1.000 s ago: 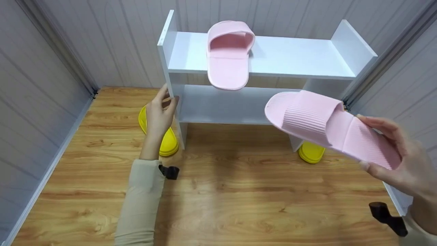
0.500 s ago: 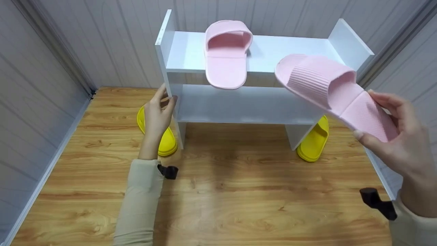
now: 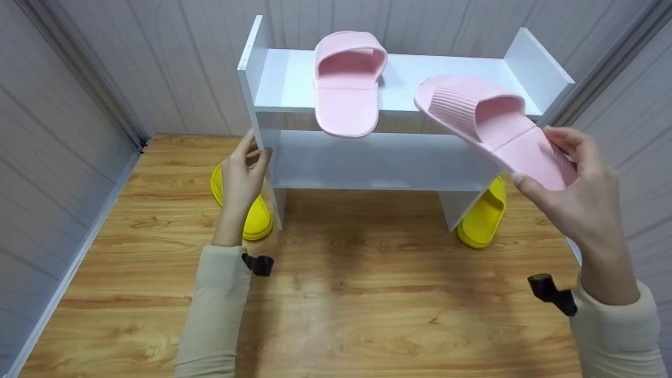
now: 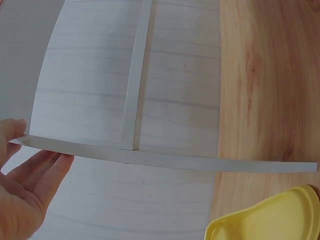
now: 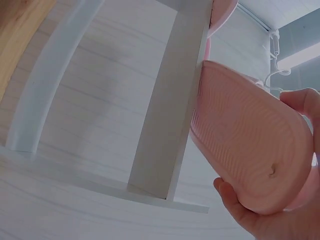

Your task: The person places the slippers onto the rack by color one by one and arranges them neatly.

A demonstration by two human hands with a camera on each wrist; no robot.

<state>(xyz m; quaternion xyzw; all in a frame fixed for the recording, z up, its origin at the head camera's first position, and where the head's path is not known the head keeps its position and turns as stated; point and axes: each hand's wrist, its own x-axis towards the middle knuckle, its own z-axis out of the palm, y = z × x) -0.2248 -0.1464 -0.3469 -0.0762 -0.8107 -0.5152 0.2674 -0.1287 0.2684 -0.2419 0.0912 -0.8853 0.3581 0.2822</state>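
Note:
My right hand (image 3: 583,178) grips a pink slipper (image 3: 499,126) by its heel end, fingers on one edge and thumb on the other. Its toe points up and left, overlapping the right part of the top shelf in the head view; the right wrist view shows its ribbed sole (image 5: 250,140). A matching pink slipper (image 3: 347,105) rests on the white rack's top shelf (image 3: 446,79), heel jutting over the front edge. My left hand (image 3: 244,170) pinches the rack's left side panel (image 4: 90,150) between thumb and fingers.
Yellow slippers lie on the wooden floor (image 3: 336,315), one (image 3: 257,220) outside the rack's left panel and another (image 3: 483,215) by its right panel. A lower shelf (image 3: 367,160) spans the rack. Panelled walls (image 3: 173,68) stand behind and at both sides.
My right hand has raised the pink slipper from in front of the lower shelf to top-shelf height, then shifted slightly left. The left hand keeps its place on the panel.

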